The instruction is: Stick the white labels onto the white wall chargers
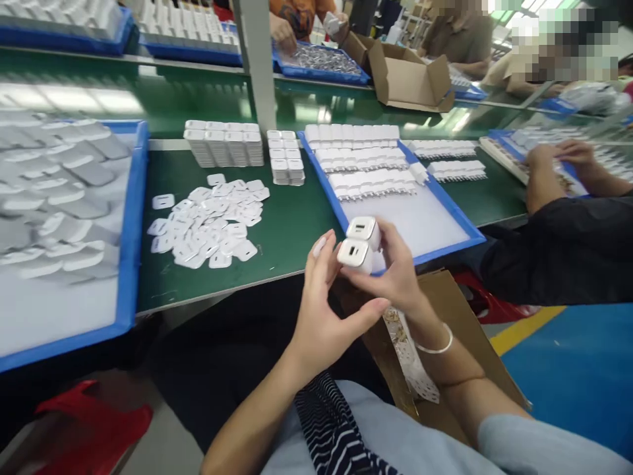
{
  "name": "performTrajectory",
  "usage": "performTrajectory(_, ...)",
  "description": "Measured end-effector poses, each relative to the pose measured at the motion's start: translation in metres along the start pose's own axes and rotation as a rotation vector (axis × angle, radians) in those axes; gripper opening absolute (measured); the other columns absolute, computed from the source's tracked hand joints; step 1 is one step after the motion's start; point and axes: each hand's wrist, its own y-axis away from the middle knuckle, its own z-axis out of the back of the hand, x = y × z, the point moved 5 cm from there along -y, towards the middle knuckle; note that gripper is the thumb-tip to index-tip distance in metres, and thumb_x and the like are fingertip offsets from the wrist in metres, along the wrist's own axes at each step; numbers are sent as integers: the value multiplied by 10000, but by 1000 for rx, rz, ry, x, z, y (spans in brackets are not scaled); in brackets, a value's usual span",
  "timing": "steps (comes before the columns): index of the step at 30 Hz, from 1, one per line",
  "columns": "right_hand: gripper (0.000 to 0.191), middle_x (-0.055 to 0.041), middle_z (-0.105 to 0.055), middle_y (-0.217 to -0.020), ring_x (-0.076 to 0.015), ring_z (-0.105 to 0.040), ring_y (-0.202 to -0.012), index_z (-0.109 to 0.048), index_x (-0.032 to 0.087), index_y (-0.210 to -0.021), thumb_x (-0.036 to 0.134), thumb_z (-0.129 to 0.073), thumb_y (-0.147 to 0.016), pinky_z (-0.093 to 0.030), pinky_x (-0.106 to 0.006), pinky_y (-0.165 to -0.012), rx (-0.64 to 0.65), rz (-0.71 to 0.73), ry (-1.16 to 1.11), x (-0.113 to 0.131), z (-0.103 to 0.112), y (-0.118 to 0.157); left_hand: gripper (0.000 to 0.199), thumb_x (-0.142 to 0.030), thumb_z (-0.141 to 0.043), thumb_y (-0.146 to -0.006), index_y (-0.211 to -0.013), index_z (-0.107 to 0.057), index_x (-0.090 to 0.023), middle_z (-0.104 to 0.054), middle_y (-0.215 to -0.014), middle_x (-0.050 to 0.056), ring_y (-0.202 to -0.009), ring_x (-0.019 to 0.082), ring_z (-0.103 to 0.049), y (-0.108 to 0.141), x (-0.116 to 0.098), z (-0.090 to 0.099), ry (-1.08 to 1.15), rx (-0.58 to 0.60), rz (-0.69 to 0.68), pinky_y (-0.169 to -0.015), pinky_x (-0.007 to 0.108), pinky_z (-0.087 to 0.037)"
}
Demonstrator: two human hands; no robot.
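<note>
Your right hand (395, 267) grasps two white housings (360, 245) above your lap, before the blue-rimmed tray (430, 218); your left hand (326, 316) is beside them, fingers loosely spread.

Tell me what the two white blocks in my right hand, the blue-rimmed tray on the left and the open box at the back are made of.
White blocks: probably hard plastic, given the glossy, smooth molded faces.
Blue-rimmed tray: likely plastic, with an even-colored, slightly shiny rim.
Open box: corrugated cardboard by its look, matte brown with folded flaps.
</note>
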Motion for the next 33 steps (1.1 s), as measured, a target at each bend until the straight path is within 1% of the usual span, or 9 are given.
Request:
performTrajectory(2,789,-94,-577,-1356,-344,-591,-1225,-474,357,-1418,330,-861,-731,-512,-524,-1050,-88,10,-77,15,-31,21,851,-376,-835,-796,-1534,-423,-277,-321,-1658,99,-1553,310,-319,-4,-1,0,3,-131,-19,-1268,424,-341)
performTrajectory(5,880,-107,-478,-1485,-378,-501,-1365,-381,399,-1509,291,-838,-765,-444,-591,-1143,-132,3,-162,24,-54,37,604,-326,-756,-877,-1440,-550,-254,-488,-1558,99,-1466,280,-468,-6,0,10,78,-256,-11,-1209,395,-434)
performTrajectory(9,886,-91,-444,-1541,-366,-430,-1444,-414,396,-1519,274,-854,-760,-426,-581,-1174,113,20,-351,27,-58,30,506,-243,-767,-863,-1354,-648,-266,-564,-1509,75,-1452,277,-488,-6,-8,31,79,-225,-103,-1189,392,-457)
performTrajectory(14,331,-64,-652,-1240,-278,-638,-1188,-698,336,-1123,385,-820,-819,-610,-424,-911,136,-97,-607,17,-59,12,548,-225,-786,-844,-1371,-649,-291,-580,-1510,66,-1480,294,-456,1,-14,57,46,-84,-161,-1239,447,-393)
performTrajectory(17,409,-54,-733,-1126,-267,-702,-1062,-698,321,-1123,461,-850,-770,-614,-430,-908,209,-196,-731,13,-78,14,545,-240,-779,-850,-1377,-647,-290,-586,-1506,73,-1477,303,-462,9,-10,69,100,-103,-122,-1240,456,-394)
performTrajectory(25,314,-54,-683,-1234,-285,-649,-1168,-764,364,-1122,425,-805,-817,-607,-442,-920,355,-280,-831,13,-107,30,553,-217,-862,-754,-1284,-712,-274,-674,-1397,85,-1351,312,-600,29,-3,92,55,-259,-23,-1171,464,-483)
performTrajectory(27,266,-65,-658,-1201,-283,-636,-1131,-778,354,-1089,462,-770,-845,-598,-439,-906,299,-261,-824,11,-103,24,512,-235,-864,-752,-1246,-734,-257,-706,-1343,96,-1304,313,-635,31,-5,95,76,-216,-8,-1134,462,-516)
performTrajectory(30,231,-47,-646,-1035,-235,-621,-971,-767,366,-1115,432,-728,-897,-573,-386,-834,200,-253,-753,12,-89,9,467,-197,-863,-736,-1190,-759,-236,-738,-1276,98,-1265,299,-656,32,-11,94,29,-54,5,-1106,445,-533)
performTrajectory(33,205,-20,-607,-892,-194,-572,-831,-788,356,-1064,358,-792,-859,-518,-319,-702,376,-220,-599,25,-87,-5,425,-98,-832,-716,-1118,-774,-224,-752,-1231,82,-1195,263,-687,34,-14,92,-168,71,66,-1072,395,-546)
